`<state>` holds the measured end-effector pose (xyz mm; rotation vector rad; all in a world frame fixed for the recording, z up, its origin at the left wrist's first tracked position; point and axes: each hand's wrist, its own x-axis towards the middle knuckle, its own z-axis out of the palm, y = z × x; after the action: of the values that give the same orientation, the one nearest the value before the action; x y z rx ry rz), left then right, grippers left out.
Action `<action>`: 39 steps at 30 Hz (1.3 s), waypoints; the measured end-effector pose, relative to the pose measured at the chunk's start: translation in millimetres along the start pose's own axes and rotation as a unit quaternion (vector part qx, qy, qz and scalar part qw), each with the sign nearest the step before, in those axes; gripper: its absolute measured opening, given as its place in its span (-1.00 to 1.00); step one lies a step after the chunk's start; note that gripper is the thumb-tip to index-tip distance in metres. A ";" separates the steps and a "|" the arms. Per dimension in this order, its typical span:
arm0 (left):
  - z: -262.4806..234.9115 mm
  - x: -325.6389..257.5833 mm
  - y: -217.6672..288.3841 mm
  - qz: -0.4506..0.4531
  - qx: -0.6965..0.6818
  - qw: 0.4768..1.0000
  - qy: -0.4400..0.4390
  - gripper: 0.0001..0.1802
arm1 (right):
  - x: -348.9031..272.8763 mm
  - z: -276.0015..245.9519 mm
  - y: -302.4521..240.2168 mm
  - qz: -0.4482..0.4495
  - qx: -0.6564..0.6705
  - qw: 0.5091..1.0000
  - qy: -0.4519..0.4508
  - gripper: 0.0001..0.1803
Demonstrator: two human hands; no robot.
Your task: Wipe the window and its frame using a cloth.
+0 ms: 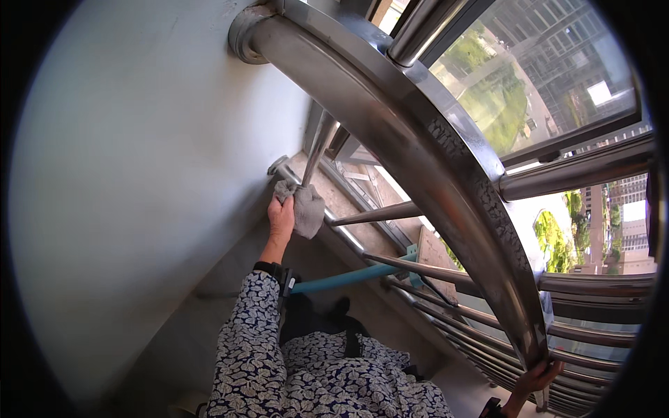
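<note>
My left hand [281, 217] reaches down along the white wall and grips a grey cloth [303, 207], pressing it against the lower end of a thin steel railing bar [318, 148] near its round wall mount [277, 166]. My right hand [535, 380] sits at the lower right with its fingers curled on the broad steel handrail [418, 150], which arcs across the view from the wall. Both forearms wear a dark sleeve with a white leaf print [244, 334].
A white wall [139, 174] fills the left. Several horizontal steel bars [592, 334] run along the right under the windows [536, 70]. A teal handle [348, 279] lies low by the tiled ledge [362, 216]. The floor [188, 334] is pale grey.
</note>
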<state>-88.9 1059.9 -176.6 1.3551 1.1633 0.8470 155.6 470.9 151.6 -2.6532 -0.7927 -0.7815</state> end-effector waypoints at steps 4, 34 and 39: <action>-7.6 51.2 34.0 -0.029 -0.033 0.997 -0.071 -0.68 | -19.0 -7.9 56.4 -0.013 -0.052 0.999 -0.004 -0.63; 7.9 49.3 79.4 0.090 0.617 0.752 -0.215 -0.77 | -0.1 -20.1 -3.6 -0.046 -0.106 0.993 0.018 -0.65; 19.4 82.3 85.7 0.152 0.568 0.763 -0.269 -0.72 | 4.8 -20.4 -15.2 -0.030 -0.084 0.996 -0.004 -0.66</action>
<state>-34.5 1140.8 -106.0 2.6119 0.9743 -0.2167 141.7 477.4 172.4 -2.7935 -0.8453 -0.8908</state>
